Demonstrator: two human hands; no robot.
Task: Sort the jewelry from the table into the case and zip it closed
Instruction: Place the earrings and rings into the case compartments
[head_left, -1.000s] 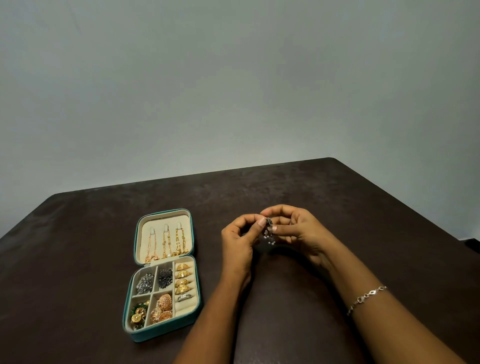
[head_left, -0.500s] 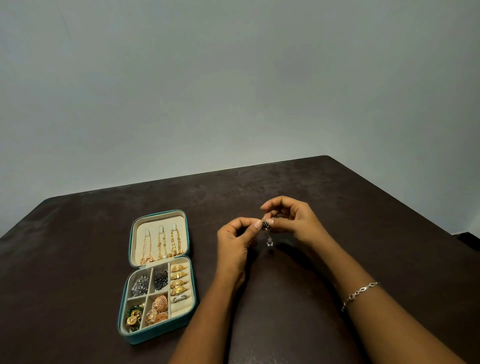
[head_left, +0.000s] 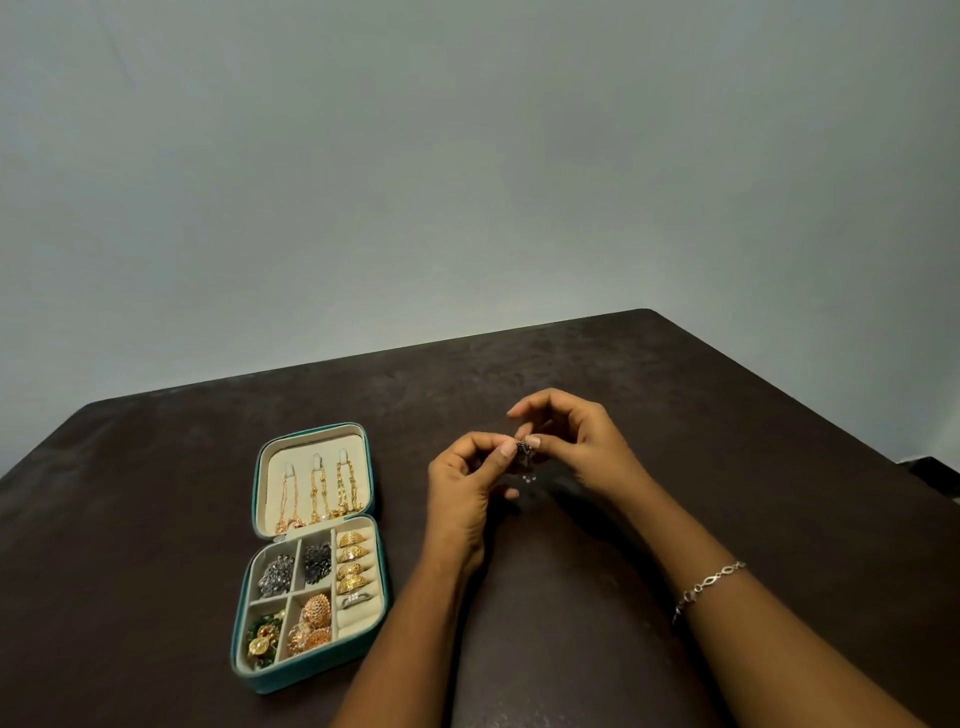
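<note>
1. Nearest, a silver bracelet (head_left: 709, 588) circles the right forearm
2. Left of the left forearm and apart from it, the teal case (head_left: 291, 675) lies open and flat on the dark table (head_left: 675, 415); its tray compartments hold dark, gold and green pieces, with gold rings (head_left: 354, 564) lined up in the right-hand column, and gold chains (head_left: 315, 493) lie in the lid (head_left: 275, 467)
3. Farther out, the left hand (head_left: 462, 488) and right hand (head_left: 582, 441) meet above the table, each pinching a small dark earring (head_left: 523, 448) between thumb and forefinger, part of it dangling below
4. Beyond stands a pale wall (head_left: 467, 156)
</note>
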